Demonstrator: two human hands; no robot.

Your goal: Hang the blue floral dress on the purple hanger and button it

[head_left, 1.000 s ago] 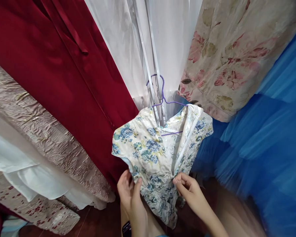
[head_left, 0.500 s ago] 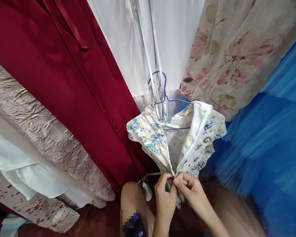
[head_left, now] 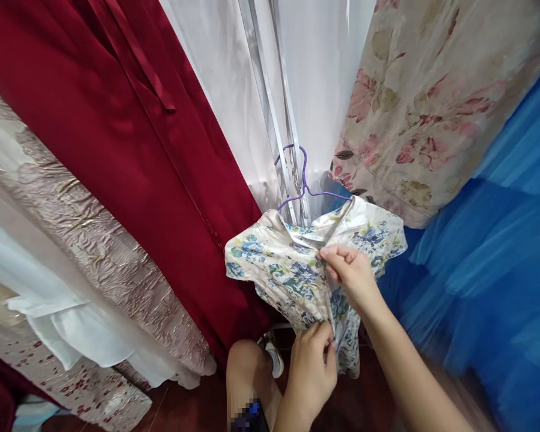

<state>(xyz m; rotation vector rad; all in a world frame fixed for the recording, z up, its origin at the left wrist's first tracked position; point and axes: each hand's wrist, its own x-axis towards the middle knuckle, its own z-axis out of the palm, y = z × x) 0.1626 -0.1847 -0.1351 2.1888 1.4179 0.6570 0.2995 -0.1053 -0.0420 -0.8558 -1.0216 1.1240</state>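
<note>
A white dress (head_left: 292, 273) with blue and yellow flowers hangs on a purple hanger (head_left: 305, 171) in the middle of the view. My right hand (head_left: 351, 275) is closed in a pinch at the top of its zip, just under the neckline; the zipper pull itself is hidden by the fingers. Lower down, my left hand (head_left: 311, 365) grips the dress fabric beside the zip, fingers closed. Between both hands the two edges of the opening lie together.
A dark red satin garment (head_left: 162, 180) hangs to the left, with textured pink fabric (head_left: 117, 240) beyond it. White fabric (head_left: 324, 72) and metal bars (head_left: 270, 102) are behind the hanger. Pink-flowered cloth (head_left: 414, 120) and blue tulle (head_left: 468, 258) hang at right. A knee (head_left: 249, 366) shows below.
My right hand has moved up from the waist to the neckline, and the gaping opening of the dress has closed beneath it. My left hand stays low, slightly farther down.
</note>
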